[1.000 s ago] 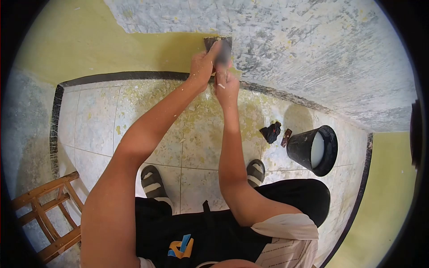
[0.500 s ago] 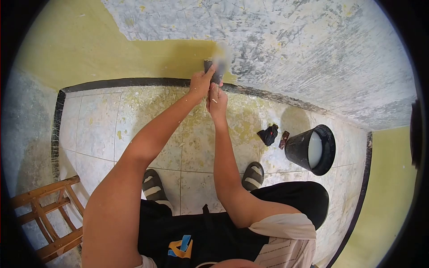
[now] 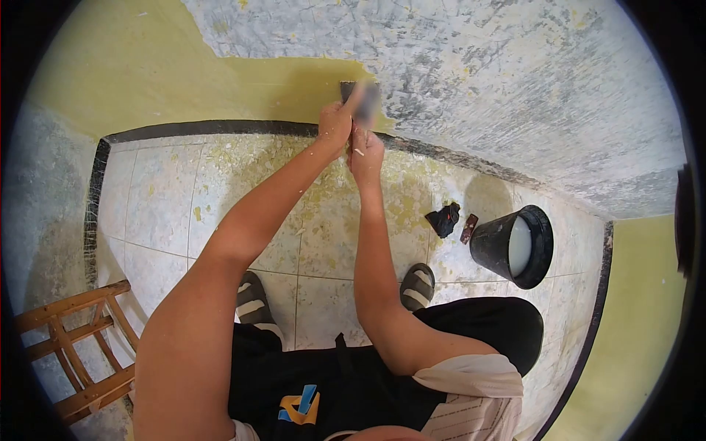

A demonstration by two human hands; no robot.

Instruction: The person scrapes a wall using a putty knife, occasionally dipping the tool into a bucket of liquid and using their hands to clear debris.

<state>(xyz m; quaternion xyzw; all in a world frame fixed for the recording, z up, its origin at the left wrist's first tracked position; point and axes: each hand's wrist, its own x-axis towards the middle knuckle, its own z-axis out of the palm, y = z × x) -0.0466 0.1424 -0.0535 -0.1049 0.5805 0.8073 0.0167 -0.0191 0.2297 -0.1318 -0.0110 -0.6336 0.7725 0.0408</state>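
Note:
In the head view both hands meet on a scraper (image 3: 347,91) with a dark, wide blade, held at the wall low above the floor. My right hand (image 3: 367,156) is closed round its handle, which the fingers mostly hide. My left hand (image 3: 337,126) grips it higher up, a finger stretched along the blade. Part of the blade is blurred. Left of the blade lies a strip of yellow-green paint (image 3: 272,92); above and to the right the wall (image 3: 471,81) is scraped to patchy grey and white. Pale flakes cling to my hands.
Paint flakes (image 3: 323,209) litter the tiled floor. A black bucket (image 3: 491,246) with whitish liquid stands at the right, near a crumpled black bag (image 3: 444,220) and a small brown block (image 3: 468,228). A wooden frame (image 3: 81,345) is at lower left. A dark skirting band (image 3: 213,127) edges the wall.
Both hands and the scraper have moved slightly up the wall and a little to the right. The bucket, bag and wooden frame stay in place.

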